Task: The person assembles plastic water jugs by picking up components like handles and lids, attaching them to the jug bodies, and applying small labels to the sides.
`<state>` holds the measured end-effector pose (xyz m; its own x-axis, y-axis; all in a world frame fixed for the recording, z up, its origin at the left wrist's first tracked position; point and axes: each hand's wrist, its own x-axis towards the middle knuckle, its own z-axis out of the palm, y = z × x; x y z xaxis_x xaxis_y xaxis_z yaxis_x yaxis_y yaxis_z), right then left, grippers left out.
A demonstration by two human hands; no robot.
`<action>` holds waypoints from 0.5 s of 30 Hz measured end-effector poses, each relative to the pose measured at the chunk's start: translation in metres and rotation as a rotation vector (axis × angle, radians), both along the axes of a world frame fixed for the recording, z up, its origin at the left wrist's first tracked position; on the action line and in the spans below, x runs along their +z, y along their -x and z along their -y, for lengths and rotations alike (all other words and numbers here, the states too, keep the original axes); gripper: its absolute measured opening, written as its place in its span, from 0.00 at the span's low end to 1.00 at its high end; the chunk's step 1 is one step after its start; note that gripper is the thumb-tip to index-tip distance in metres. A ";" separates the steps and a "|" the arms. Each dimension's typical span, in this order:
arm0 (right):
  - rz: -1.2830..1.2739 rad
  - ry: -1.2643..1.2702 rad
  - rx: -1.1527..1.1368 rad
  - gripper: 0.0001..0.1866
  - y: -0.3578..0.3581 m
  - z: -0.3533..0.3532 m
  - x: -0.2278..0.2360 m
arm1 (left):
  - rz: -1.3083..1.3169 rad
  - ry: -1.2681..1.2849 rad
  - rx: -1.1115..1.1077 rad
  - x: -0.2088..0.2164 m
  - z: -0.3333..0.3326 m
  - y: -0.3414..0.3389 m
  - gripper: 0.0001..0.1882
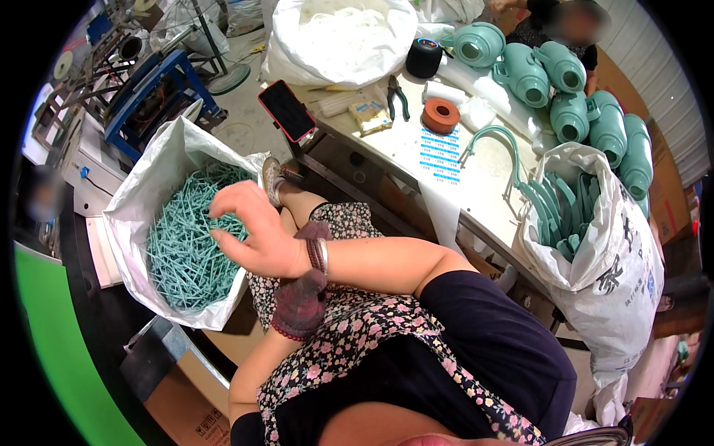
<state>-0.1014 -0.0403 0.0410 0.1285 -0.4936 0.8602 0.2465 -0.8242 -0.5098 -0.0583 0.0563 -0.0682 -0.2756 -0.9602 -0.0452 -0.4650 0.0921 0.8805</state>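
Observation:
My right hand (256, 232) is bare, and its arm crosses in front of me to the left. Curved fingers and a spread thumb leave it open with nothing visible in it, above a white woven sack (134, 245) of thin teal plastic sticks (193, 249). A bracelet circles that wrist. My left hand (300, 306) wears a dark reddish knit glove and lies behind or against the right wrist. Glove fabric shows on both sides of the wrist, but the left fingers are hidden. Beneath both hands is a floral apron (372, 327).
A work table (483, 197) carries pliers (398, 97), an orange tape roll (441, 116), a phone (287, 110) at its edge, a black speaker (424, 58) and teal kettle-like bodies (524, 74). A sack (606, 297) of teal handles stands right. Another person (535, 26) sits across.

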 end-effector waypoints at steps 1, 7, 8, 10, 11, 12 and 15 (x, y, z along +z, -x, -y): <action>-0.008 0.098 -0.015 0.15 0.000 0.004 -0.001 | -0.070 0.018 0.040 0.003 0.003 0.002 0.40; -0.125 0.546 -0.207 0.12 -0.005 0.011 -0.016 | -1.422 -0.206 0.308 0.044 0.004 0.038 0.34; -0.128 0.534 -0.210 0.12 -0.005 0.009 -0.015 | -1.433 -0.191 0.304 0.045 0.004 0.039 0.35; -0.166 0.304 -0.120 0.12 -0.003 0.004 -0.009 | -1.442 -0.173 0.303 0.047 0.003 0.039 0.36; -0.185 0.189 -0.075 0.13 -0.003 0.002 -0.008 | -1.420 -0.161 0.309 0.047 0.002 0.038 0.35; -0.147 0.026 -0.006 0.13 -0.004 0.003 -0.008 | -1.394 -0.149 0.316 0.048 0.001 0.038 0.34; -0.076 -0.425 0.168 0.11 -0.005 0.006 -0.004 | -1.250 -0.096 0.336 0.048 0.001 0.034 0.31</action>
<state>-0.0962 -0.0460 0.0369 0.2917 -0.7671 0.5714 0.3075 -0.4905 -0.8154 -0.0923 0.0552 -0.0198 0.0718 -0.9974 -0.0058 0.6837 0.0450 0.7283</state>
